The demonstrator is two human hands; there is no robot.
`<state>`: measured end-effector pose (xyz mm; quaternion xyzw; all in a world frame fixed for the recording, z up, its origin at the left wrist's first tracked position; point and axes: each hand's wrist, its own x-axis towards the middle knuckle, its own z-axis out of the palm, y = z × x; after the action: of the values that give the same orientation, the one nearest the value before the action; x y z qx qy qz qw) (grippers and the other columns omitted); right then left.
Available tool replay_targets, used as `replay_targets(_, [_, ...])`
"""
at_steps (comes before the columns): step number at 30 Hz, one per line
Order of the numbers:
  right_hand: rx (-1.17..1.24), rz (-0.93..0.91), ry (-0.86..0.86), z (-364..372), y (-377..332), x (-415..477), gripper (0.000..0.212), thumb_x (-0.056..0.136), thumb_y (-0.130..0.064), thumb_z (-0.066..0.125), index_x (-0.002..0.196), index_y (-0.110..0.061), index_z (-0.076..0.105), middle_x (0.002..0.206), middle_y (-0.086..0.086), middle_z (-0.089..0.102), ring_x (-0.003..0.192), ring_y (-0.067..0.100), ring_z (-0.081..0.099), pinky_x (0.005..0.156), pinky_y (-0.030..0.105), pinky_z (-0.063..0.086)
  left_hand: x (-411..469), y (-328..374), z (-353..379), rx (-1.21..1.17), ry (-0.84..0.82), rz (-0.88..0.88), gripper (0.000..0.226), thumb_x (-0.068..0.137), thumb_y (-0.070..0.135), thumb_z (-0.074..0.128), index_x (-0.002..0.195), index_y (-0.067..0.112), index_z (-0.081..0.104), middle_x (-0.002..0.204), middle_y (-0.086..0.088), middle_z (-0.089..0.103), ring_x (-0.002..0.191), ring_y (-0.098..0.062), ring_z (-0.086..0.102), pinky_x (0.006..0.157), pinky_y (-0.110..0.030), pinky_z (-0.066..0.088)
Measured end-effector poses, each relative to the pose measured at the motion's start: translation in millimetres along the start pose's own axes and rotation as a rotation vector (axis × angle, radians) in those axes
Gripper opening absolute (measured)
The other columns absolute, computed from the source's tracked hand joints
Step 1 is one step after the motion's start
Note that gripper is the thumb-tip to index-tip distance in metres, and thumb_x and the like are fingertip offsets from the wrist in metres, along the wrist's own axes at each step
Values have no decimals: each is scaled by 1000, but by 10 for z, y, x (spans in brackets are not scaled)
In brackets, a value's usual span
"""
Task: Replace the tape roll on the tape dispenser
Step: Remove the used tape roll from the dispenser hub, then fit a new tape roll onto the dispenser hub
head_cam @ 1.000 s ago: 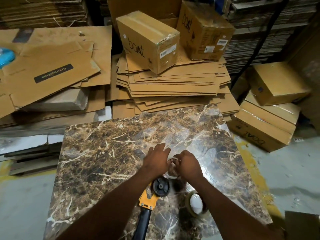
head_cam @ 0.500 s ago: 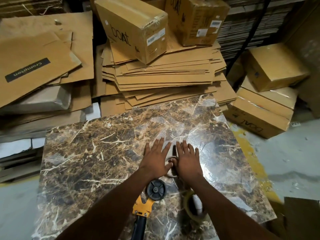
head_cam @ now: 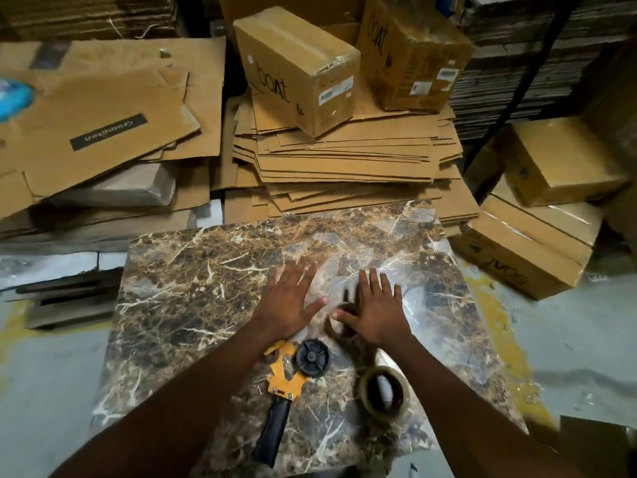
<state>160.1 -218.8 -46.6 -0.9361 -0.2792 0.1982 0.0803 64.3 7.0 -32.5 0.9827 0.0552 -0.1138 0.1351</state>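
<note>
Both hands flat, spread, empty: fresh tape roll [head_cam: 382, 393] lies just behind right hand [head_cam: 374, 312], nearer than left hand [head_cam: 287, 301]; dispenser [head_cam: 287, 377] handle points toward the person.

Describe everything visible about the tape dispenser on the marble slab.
The tape dispenser lies flat on the marble slab, near its front edge, between the two forearms. It has a yellow, metal-looking frame, a black spoked hub at its far end with no roll on it, and a black handle pointing back toward the person. The left forearm crosses above its far left corner; whether they touch cannot be told. A tape roll rests to its right, apart from it.
</note>
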Motion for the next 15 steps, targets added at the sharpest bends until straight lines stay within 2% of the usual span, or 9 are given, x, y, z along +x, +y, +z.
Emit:
replay_targets(5, [-41,-127,-18,-85,-158,-163,121,76,-94,32,161,-17,-6,170,11,-6,155,35,0,123,61,5,-473,-35,-111,16,9,-87,95,91,86,-5,168,30,-7,178,-5,-6,165,-29,1,130,-63,4])
replay_targets(7, [-65,-173,-25,-63,-237,-259,122,75,-94,35,161,-17,-4,170,10,-3,155,35,3,123,60,7,-670,-11,-79,35,-6,-97,87,100,79,10,169,27,1,179,-8,2,165,-30,6,130,-62,4])
replay_targets(11, [-102,-241,-74,46,-229,-514,119,77,-87,48,161,-17,3,170,9,5,155,33,8,123,58,9,-994,223,66,61,26,-19,70,105,53,45,165,21,29,168,-11,37,158,-31,28,131,-52,12])
replay_targets(13, [-142,-252,-95,139,-108,-696,115,79,-81,52,161,-16,4,170,8,6,155,32,8,123,57,9,-1110,453,197,63,52,57,65,104,49,51,161,21,38,166,-9,42,157,-31,32,131,-51,13])
replay_targets(15, [-186,-254,-120,245,63,-893,114,81,-79,49,161,-16,-2,170,10,2,155,32,5,123,57,8,-1181,713,371,65,76,141,63,103,47,53,159,21,43,168,-10,39,158,-32,32,131,-54,14])
